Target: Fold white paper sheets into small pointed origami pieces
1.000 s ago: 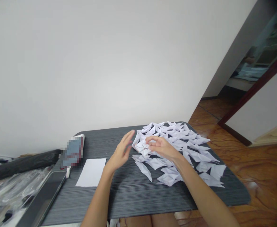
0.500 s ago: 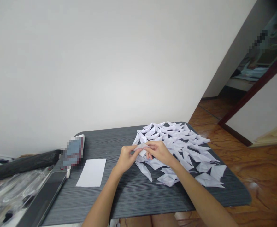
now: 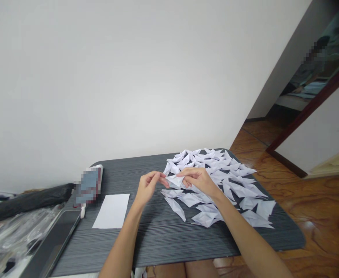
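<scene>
White wall (image 3: 158, 77): located behind the table (image 3: 158, 243), which has a dark grey, streaked top. Many folded papers (image 3: 192, 199) cover the right part of the table, some overlapping. One flat sheet (image 3: 112, 211) lies on the left part of the table. The left hand (image 3: 150, 186) and right hand (image 3: 200, 179) are over the middle of the table. Between them, also over the table, is the held paper (image 3: 175, 180), folded into a small pointed shape. Fingers: left thumb and fingertips drawn together at its left end; right thumb and fingertips pinched at its right end, other fingers curled. Handling: expect very light, thin material, springy at the creases and easily crushed or torn. Grip gently at both ends, without squeezing the middle
</scene>
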`<state>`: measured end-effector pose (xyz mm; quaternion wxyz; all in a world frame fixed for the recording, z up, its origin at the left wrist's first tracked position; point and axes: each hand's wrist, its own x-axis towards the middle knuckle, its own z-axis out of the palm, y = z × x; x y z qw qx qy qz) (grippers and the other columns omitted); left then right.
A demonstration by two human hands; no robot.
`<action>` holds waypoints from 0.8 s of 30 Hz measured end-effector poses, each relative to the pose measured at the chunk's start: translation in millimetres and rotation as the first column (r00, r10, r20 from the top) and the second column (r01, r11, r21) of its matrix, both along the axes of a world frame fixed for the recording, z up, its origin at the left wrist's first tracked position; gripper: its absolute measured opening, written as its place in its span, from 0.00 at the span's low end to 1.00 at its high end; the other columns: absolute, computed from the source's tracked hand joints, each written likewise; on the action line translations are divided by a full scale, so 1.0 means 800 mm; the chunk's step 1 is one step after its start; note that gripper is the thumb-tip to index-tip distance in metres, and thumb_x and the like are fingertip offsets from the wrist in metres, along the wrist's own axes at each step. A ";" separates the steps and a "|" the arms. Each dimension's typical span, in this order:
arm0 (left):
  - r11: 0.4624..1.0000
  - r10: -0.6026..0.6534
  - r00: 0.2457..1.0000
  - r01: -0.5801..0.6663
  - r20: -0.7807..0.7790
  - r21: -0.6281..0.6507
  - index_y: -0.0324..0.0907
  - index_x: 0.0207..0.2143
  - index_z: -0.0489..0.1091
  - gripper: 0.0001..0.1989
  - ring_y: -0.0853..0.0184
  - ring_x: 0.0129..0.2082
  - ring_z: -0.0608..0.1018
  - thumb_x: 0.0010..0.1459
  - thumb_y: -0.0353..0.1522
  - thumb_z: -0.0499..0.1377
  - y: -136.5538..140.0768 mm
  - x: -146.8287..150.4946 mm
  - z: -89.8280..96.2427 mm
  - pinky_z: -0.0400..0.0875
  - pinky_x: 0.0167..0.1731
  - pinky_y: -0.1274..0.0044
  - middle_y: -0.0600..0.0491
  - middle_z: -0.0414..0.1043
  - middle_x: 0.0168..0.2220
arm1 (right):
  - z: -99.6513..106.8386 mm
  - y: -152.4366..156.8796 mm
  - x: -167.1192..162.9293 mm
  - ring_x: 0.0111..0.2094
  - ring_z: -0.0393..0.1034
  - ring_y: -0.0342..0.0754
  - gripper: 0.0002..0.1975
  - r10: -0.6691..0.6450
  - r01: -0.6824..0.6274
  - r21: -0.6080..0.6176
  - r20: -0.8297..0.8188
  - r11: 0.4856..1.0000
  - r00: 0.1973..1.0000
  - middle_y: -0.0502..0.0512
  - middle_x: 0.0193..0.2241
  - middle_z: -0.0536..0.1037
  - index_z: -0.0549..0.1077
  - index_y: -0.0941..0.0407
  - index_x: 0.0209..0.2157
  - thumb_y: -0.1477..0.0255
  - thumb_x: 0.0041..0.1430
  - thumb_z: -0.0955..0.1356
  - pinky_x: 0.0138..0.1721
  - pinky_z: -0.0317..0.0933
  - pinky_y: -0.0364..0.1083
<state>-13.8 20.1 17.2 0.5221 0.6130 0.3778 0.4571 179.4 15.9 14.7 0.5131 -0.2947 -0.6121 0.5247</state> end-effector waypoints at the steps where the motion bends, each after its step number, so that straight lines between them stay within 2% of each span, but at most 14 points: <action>1: 0.998 -0.038 0.999 0.038 -0.003 -0.049 0.35 0.30 0.70 0.20 0.65 0.21 0.76 0.55 0.43 0.49 -0.001 0.003 0.000 0.69 0.29 0.74 0.49 0.74 0.20 | -0.001 -0.001 -0.001 0.17 0.61 0.37 0.09 0.012 -0.012 0.016 0.027 1.000 1.000 0.51 0.23 0.70 0.77 0.57 0.30 0.76 0.48 0.65 0.18 0.55 0.40; 3: 0.977 -0.147 0.989 0.146 0.001 -0.158 0.34 0.27 0.71 0.24 0.64 0.19 0.76 0.55 0.45 0.47 -0.003 0.009 -0.001 0.69 0.25 0.74 0.48 0.74 0.19 | -0.004 -0.002 -0.003 0.18 0.61 0.37 0.10 0.030 -0.035 0.055 0.087 0.998 0.996 0.52 0.26 0.71 0.77 0.56 0.31 0.76 0.50 0.64 0.19 0.57 0.40; 6: 0.939 -0.249 0.968 0.250 0.036 -0.237 0.33 0.25 0.71 0.22 0.66 0.16 0.75 0.53 0.44 0.51 -0.009 0.016 -0.003 0.68 0.22 0.76 0.47 0.73 0.18 | -0.006 -0.003 -0.003 0.19 0.61 0.37 0.10 0.034 -0.051 0.105 0.156 0.993 0.987 0.52 0.26 0.70 0.76 0.55 0.32 0.76 0.51 0.64 0.21 0.57 0.40; 10: 0.930 -0.260 0.961 0.277 0.098 -0.241 0.32 0.27 0.72 0.18 0.67 0.17 0.75 0.51 0.41 0.55 -0.012 0.018 -0.004 0.68 0.23 0.77 0.47 0.74 0.19 | -0.004 -0.004 0.000 0.19 0.62 0.38 0.11 0.040 -0.068 0.155 0.178 0.986 0.983 0.52 0.27 0.70 0.76 0.54 0.33 0.76 0.52 0.63 0.21 0.58 0.41; 14: 0.928 -0.250 0.958 0.279 0.143 -0.248 0.32 0.25 0.71 0.20 0.66 0.16 0.75 0.54 0.41 0.53 -0.011 0.017 -0.005 0.69 0.23 0.76 0.47 0.73 0.18 | -0.001 -0.005 0.001 0.20 0.62 0.39 0.10 0.043 -0.076 0.173 0.192 0.982 0.980 0.54 0.28 0.71 0.76 0.56 0.33 0.74 0.53 0.63 0.22 0.59 0.42; 17: 0.939 -0.253 0.963 0.267 0.088 -0.218 0.33 0.26 0.72 0.18 0.67 0.17 0.75 0.54 0.40 0.53 -0.012 0.018 -0.004 0.69 0.22 0.77 0.48 0.73 0.18 | -0.005 -0.004 -0.003 0.20 0.61 0.39 0.07 -0.009 -0.020 0.152 0.188 0.988 0.982 0.53 0.26 0.71 0.76 0.57 0.30 0.73 0.52 0.65 0.22 0.58 0.42; 19: 0.952 -0.255 0.967 0.254 0.019 -0.171 0.33 0.27 0.72 0.17 0.66 0.18 0.76 0.54 0.39 0.53 -0.013 0.018 -0.004 0.69 0.23 0.77 0.48 0.74 0.19 | -0.009 -0.003 -0.006 0.18 0.61 0.38 0.06 -0.015 0.003 0.084 0.152 0.996 0.988 0.51 0.23 0.70 0.75 0.57 0.31 0.73 0.51 0.66 0.21 0.57 0.41; 24: 0.987 -0.141 0.956 0.157 -0.258 0.043 0.36 0.27 0.72 0.18 0.66 0.21 0.76 0.57 0.39 0.49 -0.016 0.015 -0.002 0.70 0.27 0.77 0.49 0.75 0.21 | -0.015 0.001 -0.010 0.17 0.63 0.38 0.15 -0.004 0.009 -0.084 0.063 0.996 0.998 0.48 0.22 0.72 0.70 0.56 0.41 0.73 0.48 0.68 0.20 0.58 0.39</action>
